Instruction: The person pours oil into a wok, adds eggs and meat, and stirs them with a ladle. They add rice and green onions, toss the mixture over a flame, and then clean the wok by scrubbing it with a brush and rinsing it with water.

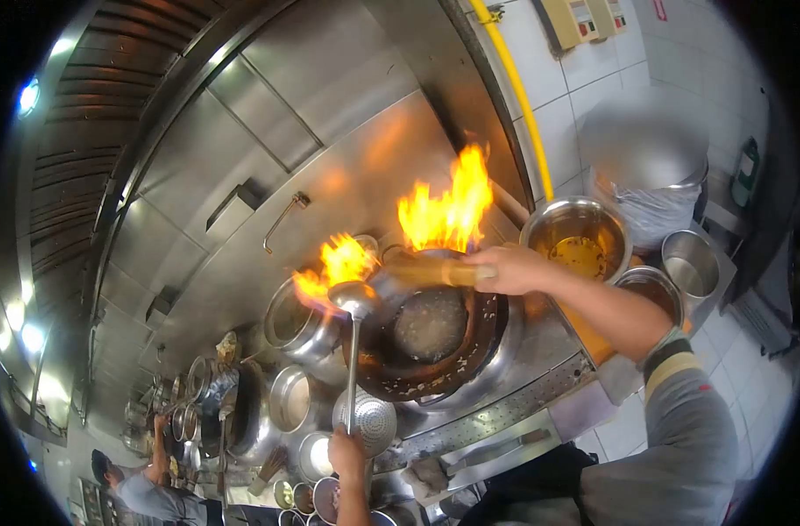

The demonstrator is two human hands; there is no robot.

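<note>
My right hand (514, 270) is closed around the handle end of a bamboo brush (444, 270), which lies across the upper part of a wok (431, 329) with cloudy liquid in its bottom. My left hand (346, 451) grips the long metal handle of a ladle (354, 298); its bowl is at the wok's left edge. Tall flames (453, 210) rise behind the wok, and smaller flames (343, 261) burn just behind the ladle bowl. A perforated skimmer (365, 422) rests beside the ladle handle.
A bowl of yellow oil (577, 254) and a metal pot (691, 263) stand at the right. A lidless pot (299, 320) and several small containers are at the left. Another person (146, 486) works at the far left. A faucet (284, 219) projects from the back wall.
</note>
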